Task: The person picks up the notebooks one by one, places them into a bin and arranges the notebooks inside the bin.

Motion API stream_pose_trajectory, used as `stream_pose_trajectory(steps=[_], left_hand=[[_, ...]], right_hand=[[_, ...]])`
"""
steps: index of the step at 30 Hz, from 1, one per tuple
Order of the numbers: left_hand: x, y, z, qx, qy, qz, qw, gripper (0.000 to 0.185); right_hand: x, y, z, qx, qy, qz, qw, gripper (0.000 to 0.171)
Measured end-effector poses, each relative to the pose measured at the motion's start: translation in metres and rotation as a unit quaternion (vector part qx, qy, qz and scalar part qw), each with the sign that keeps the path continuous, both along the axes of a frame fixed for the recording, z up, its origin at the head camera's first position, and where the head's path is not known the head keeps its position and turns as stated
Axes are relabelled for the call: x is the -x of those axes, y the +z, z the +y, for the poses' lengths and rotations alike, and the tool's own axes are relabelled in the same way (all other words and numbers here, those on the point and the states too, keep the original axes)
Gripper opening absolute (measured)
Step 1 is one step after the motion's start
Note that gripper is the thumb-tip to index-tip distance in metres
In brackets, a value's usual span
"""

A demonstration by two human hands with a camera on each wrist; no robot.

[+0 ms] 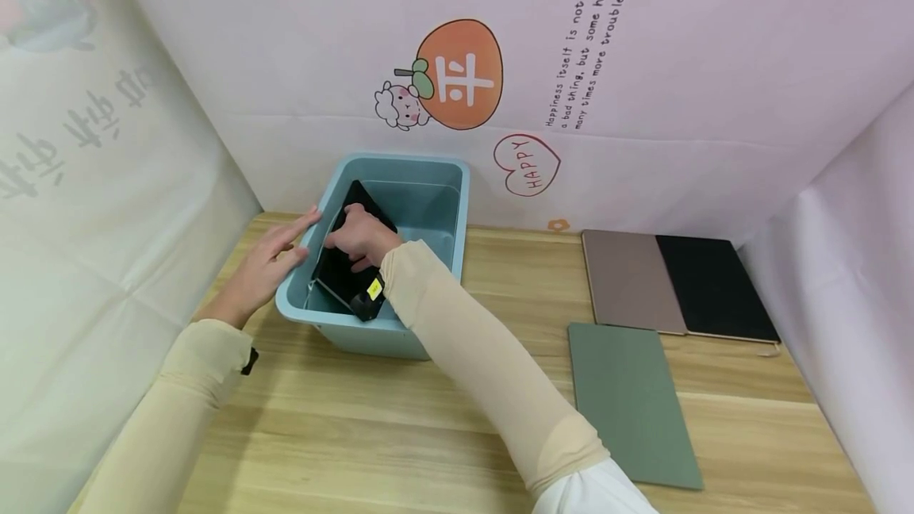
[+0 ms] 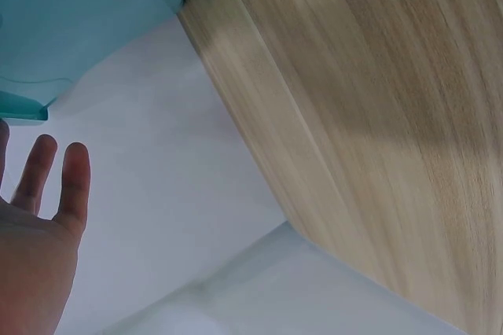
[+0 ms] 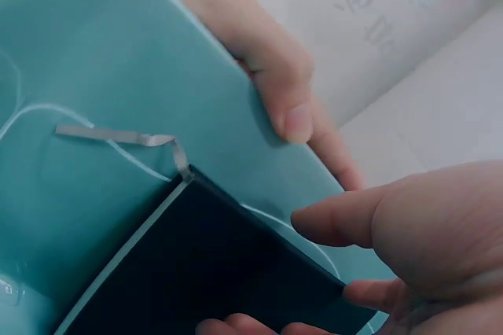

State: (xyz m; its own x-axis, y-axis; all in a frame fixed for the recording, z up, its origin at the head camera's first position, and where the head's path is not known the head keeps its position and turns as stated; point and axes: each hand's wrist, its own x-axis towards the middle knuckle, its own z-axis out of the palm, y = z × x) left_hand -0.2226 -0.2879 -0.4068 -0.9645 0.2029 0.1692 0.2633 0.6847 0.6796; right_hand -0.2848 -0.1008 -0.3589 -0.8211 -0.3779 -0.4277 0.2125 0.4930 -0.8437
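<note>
A light blue plastic bin (image 1: 428,181) stands on the wooden table at the back. Inside it a black notebook (image 1: 341,272) leans tilted against the left wall. My right hand (image 1: 357,235) reaches into the bin and pinches the notebook's upper edge. In the right wrist view the right hand (image 3: 416,248) has thumb and fingers on the black notebook (image 3: 212,272), and a grey ribbon (image 3: 118,137) trails from it. My left hand (image 1: 278,256) lies with straight fingers against the bin's left rim; the left hand (image 2: 39,217) shows below the bin (image 2: 78,20).
On the table (image 1: 400,419) to the right lie three flat notebooks: a pinkish-brown one (image 1: 628,280), a black one (image 1: 714,288) beside it, and a green one (image 1: 631,403) nearer me. Printed sheets wall in the back and both sides.
</note>
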Motion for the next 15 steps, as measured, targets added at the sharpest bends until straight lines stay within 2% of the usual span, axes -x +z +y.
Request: stream_pose_trajectory(steps=[11, 15], left_hand=[[0.0018, -0.0009, -0.0003, -0.001, 0.002, -0.003, 1.0, 0.053], [0.0019, -0.0028, -0.0014, -0.001, 0.003, 0.001, 1.0, 0.053]], right_hand=[[-0.0026, 0.001, 0.0029, 0.002, 0.029, 0.018, 0.999, 0.076], [-0.0008, -0.001, 0.0026, -0.016, 0.043, 0.024, 0.999, 0.077]])
